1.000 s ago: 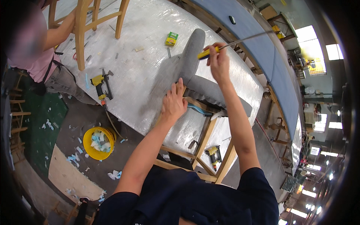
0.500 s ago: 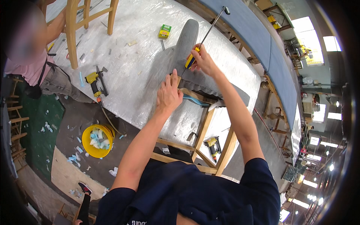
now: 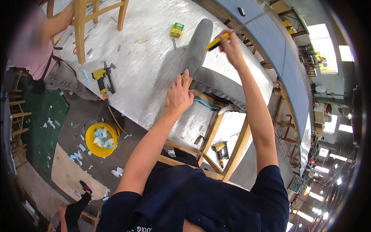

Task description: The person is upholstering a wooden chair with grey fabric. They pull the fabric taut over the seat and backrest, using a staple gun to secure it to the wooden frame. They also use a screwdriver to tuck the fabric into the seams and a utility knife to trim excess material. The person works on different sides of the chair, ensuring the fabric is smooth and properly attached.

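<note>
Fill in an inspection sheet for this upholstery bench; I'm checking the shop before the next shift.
Surface: workbench covered in wrinkled clear plastic sheeting.
Job's things: wooden chair with grey padded back and seat lies against the bench edge; yellow-handled screwdriver, shaft pointing up and away.
Clutter: yellow staple gun on the bench, green box, wood scraps; second staple gun under the chair; yellow bucket of foam offcuts and scraps on the floor.
Hands: left hand pressed on the chair frame; right hand gripping the screwdriver.
Cables: hose runs from the bench staple gun over the edge.
Surroundings: another person beside another wooden chair frame; blue panels beyond.
</note>
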Motion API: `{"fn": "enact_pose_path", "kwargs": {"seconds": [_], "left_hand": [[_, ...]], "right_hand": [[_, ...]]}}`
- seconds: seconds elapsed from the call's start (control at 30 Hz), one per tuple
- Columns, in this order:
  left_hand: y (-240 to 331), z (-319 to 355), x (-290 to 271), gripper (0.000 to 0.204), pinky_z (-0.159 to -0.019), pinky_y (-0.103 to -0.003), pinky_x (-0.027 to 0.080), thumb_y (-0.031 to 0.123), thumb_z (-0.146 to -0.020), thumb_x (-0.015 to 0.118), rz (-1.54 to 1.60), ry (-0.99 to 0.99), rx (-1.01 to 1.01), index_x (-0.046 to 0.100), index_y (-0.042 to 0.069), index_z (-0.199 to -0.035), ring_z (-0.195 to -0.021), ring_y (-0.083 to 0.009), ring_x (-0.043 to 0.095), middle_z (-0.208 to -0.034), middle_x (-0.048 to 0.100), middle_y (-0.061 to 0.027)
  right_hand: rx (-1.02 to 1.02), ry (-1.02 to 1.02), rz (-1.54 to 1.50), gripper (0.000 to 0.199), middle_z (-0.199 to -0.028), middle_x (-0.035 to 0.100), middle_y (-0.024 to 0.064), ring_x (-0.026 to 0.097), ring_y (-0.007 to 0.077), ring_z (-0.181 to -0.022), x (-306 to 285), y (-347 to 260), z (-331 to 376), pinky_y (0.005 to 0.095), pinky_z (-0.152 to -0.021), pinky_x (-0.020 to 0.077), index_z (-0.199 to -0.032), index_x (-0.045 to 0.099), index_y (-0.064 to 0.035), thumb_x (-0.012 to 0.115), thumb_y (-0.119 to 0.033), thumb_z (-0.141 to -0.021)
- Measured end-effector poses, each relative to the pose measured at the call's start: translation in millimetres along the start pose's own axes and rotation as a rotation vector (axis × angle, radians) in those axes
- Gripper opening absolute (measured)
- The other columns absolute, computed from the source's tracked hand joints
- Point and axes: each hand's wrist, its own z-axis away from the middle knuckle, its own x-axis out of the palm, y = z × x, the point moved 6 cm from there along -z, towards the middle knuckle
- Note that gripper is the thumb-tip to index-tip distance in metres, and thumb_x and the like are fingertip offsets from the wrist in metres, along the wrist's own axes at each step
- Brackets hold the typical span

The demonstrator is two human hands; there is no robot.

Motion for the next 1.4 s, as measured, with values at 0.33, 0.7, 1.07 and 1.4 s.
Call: {"fn": "enact_pose_path", "kwargs": {"seconds": [0.33,0.7,1.07,1.4], "left_hand": [[0.7,3.7,-1.7,0.094,-0.079,-0.049,0.061,0.02,-0.084,0.07,0.005,0.009,0.033,0.023,0.005,-0.164,-0.105,-0.0425,0.064,-0.138,0.051,-0.0258],[0.0,5.2,-3.0,0.092,-0.08,-0.049,0.061,0.02,-0.086,0.069,0.031,0.019,0.012,0.023,0.005,-0.164,-0.111,-0.0409,0.063,-0.142,0.049,-0.0257],[0.7,-0.4,-8.2,0.091,-0.079,-0.049,0.06,0.02,-0.086,0.071,0.053,0.002,0.02,0.025,0.005,-0.164,-0.104,-0.0403,0.064,-0.139,0.05,-0.0231],[4.0,3.6,-9.2,0.093,-0.081,-0.048,0.06,0.021,-0.086,0.072,0.026,0.005,0.031,0.024,0.006,-0.164,-0.102,-0.0397,0.064,-0.141,0.05,-0.0225]], "right_hand": [[0.048,-0.07,0.191,0.032,-0.1,0.075,0.0153,0.074,0.0216,-0.075,32.2,-29.1,33.1,0.037,-0.07,0.058,-0.126,0.05,-0.0034,0.056,-0.03,-0.11],[-0.143,0.015,0.217,0.031,-0.094,0.073,0.015,0.072,0.0207,-0.072,36.1,-56.1,56.5,0.0336,-0.068,0.0561,-0.125,0.05,-0.0045,0.057,-0.03,-0.11],[-0.134,-0.096,0.243,0.019,-0.104,0.076,0.0114,0.072,0.0165,-0.076,57.4,-61.3,83.2,0.0317,-0.07,0.0565,-0.119,0.057,-0.0043,0.062,-0.017,-0.106],[-0.022,-0.149,0.289,0.017,-0.1,0.076,0.0116,0.074,0.0179,-0.08,60.6,-23.9,104.8,0.0314,-0.072,0.0567,-0.121,0.059,-0.0059,0.06,-0.014,-0.107]]}}
